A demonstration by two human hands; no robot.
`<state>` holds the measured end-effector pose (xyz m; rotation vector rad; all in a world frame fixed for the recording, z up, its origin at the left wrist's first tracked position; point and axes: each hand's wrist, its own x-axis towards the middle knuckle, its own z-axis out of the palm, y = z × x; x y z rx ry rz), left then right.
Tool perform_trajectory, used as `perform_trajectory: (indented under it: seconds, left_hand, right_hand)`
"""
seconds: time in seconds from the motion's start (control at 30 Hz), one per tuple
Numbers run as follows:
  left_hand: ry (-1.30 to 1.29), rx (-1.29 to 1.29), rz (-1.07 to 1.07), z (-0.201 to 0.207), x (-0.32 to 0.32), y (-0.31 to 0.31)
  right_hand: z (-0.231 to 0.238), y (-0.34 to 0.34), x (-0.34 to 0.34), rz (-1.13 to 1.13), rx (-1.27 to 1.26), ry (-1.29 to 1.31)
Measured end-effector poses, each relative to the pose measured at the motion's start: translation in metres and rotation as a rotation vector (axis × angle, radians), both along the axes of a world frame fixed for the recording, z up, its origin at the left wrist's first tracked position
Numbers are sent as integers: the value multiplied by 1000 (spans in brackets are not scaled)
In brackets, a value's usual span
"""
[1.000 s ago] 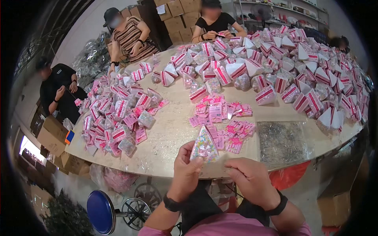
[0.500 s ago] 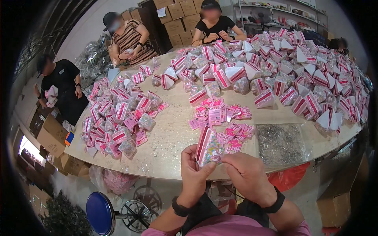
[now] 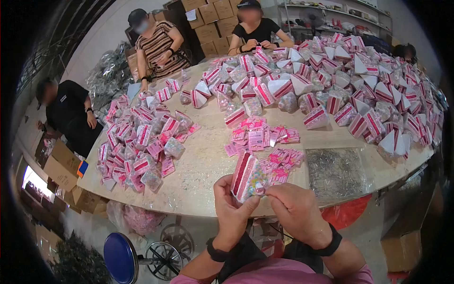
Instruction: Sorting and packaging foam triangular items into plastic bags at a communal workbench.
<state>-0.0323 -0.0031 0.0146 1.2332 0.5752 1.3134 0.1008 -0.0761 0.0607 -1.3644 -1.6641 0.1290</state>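
A wedge-shaped toy cake slice (image 3: 244, 181) with red and white layers and a pastel-sprinkled face is held over the table's near edge. My left hand (image 3: 232, 201) wraps round its left and lower side, thumb in front. Closed in a pinch, my right hand (image 3: 295, 206) meets the slice's right-hand tip; whatever sits between those fingertips is too small to make out. Just beyond the slice lie a pile of pink printed cards (image 3: 257, 137) and a second card pile (image 3: 283, 163). Right of them, many thin metal pins (image 3: 335, 173) are strewn on a clear sheet.
Slices with pink cards form a heap (image 3: 142, 137) on the left; a far larger slice heap (image 3: 350, 75) covers the back and right. Three co-workers stand or sit round the table (image 3: 203, 184). A blue stool (image 3: 120, 257) and cardboard boxes (image 3: 64, 161) stand on the floor.
The slice has turned slightly, showing more of its layered side. The striped-top co-worker now reaches down to the table. At far left, the pink-and-white item has left the co-worker's hand.
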Motion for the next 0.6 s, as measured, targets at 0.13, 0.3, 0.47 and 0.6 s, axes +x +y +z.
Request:
perform_trajectory:
  seconds: [0.13,0.3,0.47,0.6]
  left_hand:
    - [14,-3,-6,-1,0,0]
    - [19,-23,-27,-2,-1,0]
    - [17,0,-6,-2,1,-2]
    - [69,72,47,-5,0,-2]
  right_hand:
    - [-2,1,1,15,19,44]
    - [-2,-1,2,9,-22,98]
    - [0,-2,1,-18,-57,116]
    - [0,-2,0,-24,-45,79]
